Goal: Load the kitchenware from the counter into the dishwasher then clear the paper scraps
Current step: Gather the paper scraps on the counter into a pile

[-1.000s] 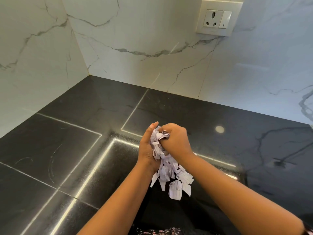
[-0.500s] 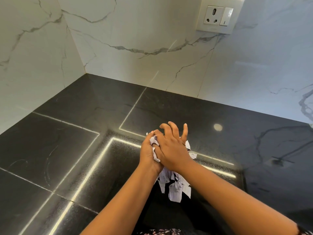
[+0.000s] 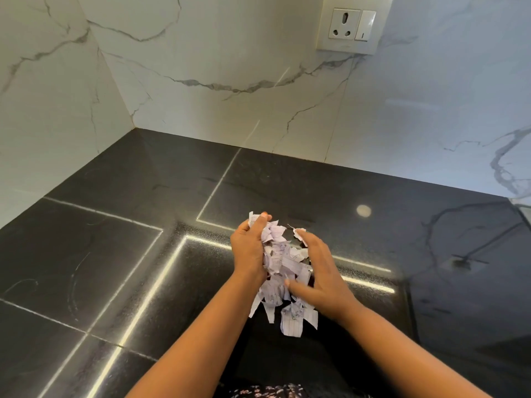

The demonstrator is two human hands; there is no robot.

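From the head view, the paper scraps (image 3: 283, 262) sit in a loose white wad well below the wall socket (image 3: 344, 24) and a little to its left, over the dark polished bench (image 3: 115, 254). The left hand (image 3: 248, 248) grips the wad from its side, fingers curled over the top pieces. The right hand (image 3: 319, 280) is spread and cupped against the other side, thumb pressing in low. Several ruled pieces hang out beneath both hands; whether the lowest ones touch the bench is hard to tell from this angle.

The step in hand looks like gathering the scraps into one bundle for carrying off. To do it well, the right hand should sweep under the dangling pieces and press them up into the wad, then both hands should close from below, since the thin bits will likely slip out at the bottom first.

No kitchenware shows anywhere below the socket. A switch (image 3: 365, 25) sits just right of the socket on the marble wall (image 3: 230, 67). Patterned cloth (image 3: 267, 392) shows far below the socket at the frame's bottom edge. Nothing stands between the hands and the wad.
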